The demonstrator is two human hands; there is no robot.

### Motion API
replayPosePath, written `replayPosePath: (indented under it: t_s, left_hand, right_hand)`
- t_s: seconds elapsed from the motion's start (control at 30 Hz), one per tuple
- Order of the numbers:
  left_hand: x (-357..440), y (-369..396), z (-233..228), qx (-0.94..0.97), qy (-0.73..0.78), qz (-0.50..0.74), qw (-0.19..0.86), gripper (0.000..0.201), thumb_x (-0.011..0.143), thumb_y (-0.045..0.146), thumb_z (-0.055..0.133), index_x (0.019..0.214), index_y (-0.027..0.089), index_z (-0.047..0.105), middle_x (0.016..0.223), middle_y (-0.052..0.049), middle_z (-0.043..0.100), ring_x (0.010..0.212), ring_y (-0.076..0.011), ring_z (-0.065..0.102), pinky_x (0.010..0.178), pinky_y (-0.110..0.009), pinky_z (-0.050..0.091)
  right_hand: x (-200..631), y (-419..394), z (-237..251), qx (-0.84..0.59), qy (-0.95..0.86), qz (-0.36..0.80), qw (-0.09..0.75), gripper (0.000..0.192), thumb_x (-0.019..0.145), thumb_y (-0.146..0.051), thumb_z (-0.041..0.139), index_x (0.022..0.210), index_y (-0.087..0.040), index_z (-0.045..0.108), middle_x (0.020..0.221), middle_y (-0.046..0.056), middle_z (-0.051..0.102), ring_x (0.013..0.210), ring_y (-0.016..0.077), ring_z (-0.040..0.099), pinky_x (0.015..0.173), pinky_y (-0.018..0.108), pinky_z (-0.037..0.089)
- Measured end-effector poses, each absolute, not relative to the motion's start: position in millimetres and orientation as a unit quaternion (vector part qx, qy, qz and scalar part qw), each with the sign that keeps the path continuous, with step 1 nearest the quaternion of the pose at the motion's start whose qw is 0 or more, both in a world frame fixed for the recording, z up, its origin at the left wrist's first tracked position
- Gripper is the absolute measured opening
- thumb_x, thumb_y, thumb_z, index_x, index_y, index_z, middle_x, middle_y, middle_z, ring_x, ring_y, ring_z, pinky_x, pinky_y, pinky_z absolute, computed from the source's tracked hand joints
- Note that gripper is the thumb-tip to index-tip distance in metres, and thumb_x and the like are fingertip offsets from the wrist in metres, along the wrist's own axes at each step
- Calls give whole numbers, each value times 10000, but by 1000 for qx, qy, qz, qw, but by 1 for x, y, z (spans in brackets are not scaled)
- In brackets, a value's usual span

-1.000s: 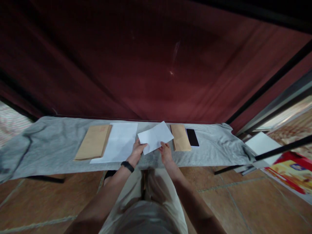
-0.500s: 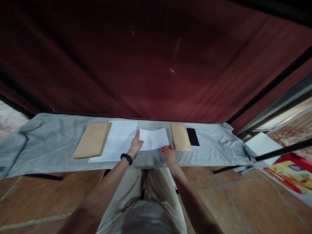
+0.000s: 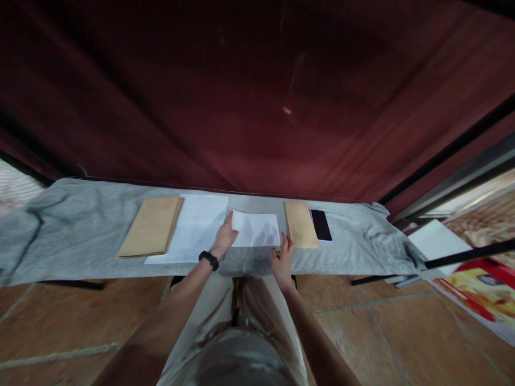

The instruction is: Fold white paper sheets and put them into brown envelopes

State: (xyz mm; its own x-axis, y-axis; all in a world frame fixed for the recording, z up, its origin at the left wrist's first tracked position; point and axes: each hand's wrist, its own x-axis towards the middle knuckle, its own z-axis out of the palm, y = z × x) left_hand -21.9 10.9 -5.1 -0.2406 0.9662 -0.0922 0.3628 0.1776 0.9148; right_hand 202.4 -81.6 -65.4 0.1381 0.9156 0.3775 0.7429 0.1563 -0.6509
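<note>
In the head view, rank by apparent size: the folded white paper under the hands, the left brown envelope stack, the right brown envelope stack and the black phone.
1. Left brown envelope stack, largest.
2. Folded white paper, somewhat smaller.
3. Right brown envelope stack, narrower.
4. Black phone, smallest.
All lie on the grey cloth at similar depth, so nearness hardly skews this.

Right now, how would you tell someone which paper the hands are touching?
Find the long grey cloth under the dark red curtain. At its middle lies a small folded white paper, between the big white sheet and the narrow brown envelopes. It is the smallest white piece, with the left hand on its edge.
</note>
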Motion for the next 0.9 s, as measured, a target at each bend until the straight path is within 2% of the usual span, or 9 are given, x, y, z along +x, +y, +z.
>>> replayPosePath:
  t_s: [0.1,0.23,0.33,0.47,0.57,0.7,0.77,0.9]
  left_hand:
    - [-22,9,-4,521,684,368,355,887,653,28,736,1496,176,501,1213,-112,756,1071,-290,721,954,-315,528]
    - [-21,8,-4,621,691,242,279,808,797,87,646,1563,156,397,1361,-111,689,1203,-243,679,1040,-294,501]
    - [-20,8,-4,641,693,210,255,705,834,98,614,1522,141,465,1379,-120,678,1226,-241,669,1061,-300,499]
    - [-19,8,-6,647,697,196,240,634,843,101,612,1471,131,529,1338,-125,701,1210,-242,677,1059,-307,506]
    - [-17,8,-6,649,702,187,224,592,844,93,608,1432,149,568,1347,-115,692,1221,-234,666,1071,-304,497]
    - [-11,1,-2,649,713,180,194,567,855,95,564,1419,152,576,1373,-156,648,1179,-269,675,1039,-363,519]
    - [-6,-4,-2,671,706,183,134,560,871,97,530,1426,155,566,1443,-175,585,1236,-295,633,1066,-406,497]
    - [10,-4,-14,732,654,190,9,518,924,117,461,1435,126,545,1600,-176,426,1462,-333,418,1180,-485,376]
  right_hand:
    - [190,-76,-51,-623,-675,103,382,562,933,-177,477,1494,-207,480,1525,173,455,1425,303,422,1134,523,431]
    - [175,-57,-45,-586,-729,75,347,475,992,-174,428,1452,-167,547,1582,158,443,1493,274,358,1179,504,396]
    - [170,-43,-49,-590,-750,48,293,451,1027,-208,424,1452,-137,556,1611,156,421,1518,273,333,1199,486,366]
    - [171,-36,-53,-604,-764,24,226,448,1053,-264,443,1474,-152,550,1599,154,447,1493,279,389,1213,476,333]
    - [171,-36,-54,-608,-767,10,203,452,1059,-285,449,1483,-161,546,1589,149,463,1474,282,423,1218,472,320]
    - [169,-38,-54,-611,-767,-2,195,457,1062,-281,441,1493,-162,537,1588,150,462,1470,280,432,1217,464,317]
    - [168,-39,-53,-612,-767,-7,195,458,1065,-283,431,1494,-160,535,1587,153,462,1468,279,436,1218,466,313]
    - [167,-39,-52,-611,-767,-11,197,462,1068,-273,406,1499,-159,529,1585,153,465,1464,277,443,1219,471,307]
